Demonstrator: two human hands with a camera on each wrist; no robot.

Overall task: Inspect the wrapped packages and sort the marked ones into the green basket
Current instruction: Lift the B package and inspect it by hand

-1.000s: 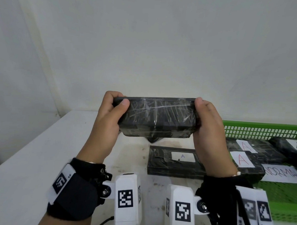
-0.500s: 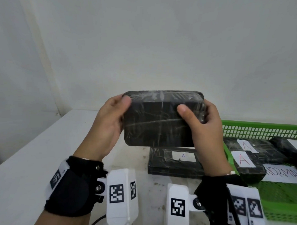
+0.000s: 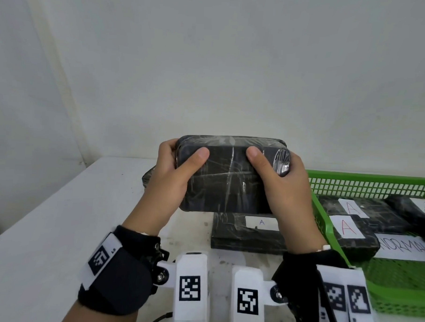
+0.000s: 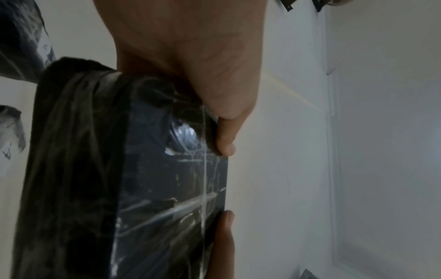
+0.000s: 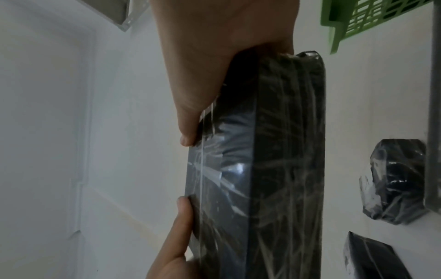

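Note:
Both hands hold one black, film-wrapped package [image 3: 227, 178] up above the table, its broad face toward me; no label shows on that face. My left hand [image 3: 182, 159] grips its left end and my right hand [image 3: 273, 163] its right end, thumbs on the near face, fingers behind. The wrist views show the same package [image 4: 143, 188] [image 5: 262, 169] edge-on. Below it on the table lies another black package [image 3: 247, 233] with a small white "A" label. The green basket [image 3: 326, 214] at the right holds black packages with red "A" labels [image 3: 349, 227].
A further black package [image 3: 147, 178] peeks out behind my left hand. A white sheet reading "NORMAL" [image 3: 405, 247] lies in the basket. The white table [image 3: 57, 227] runs to a wall at the back, with its edge on the left.
The held package has been turned from edge-on to broad face toward me. Both thumbs have moved onto that near face.

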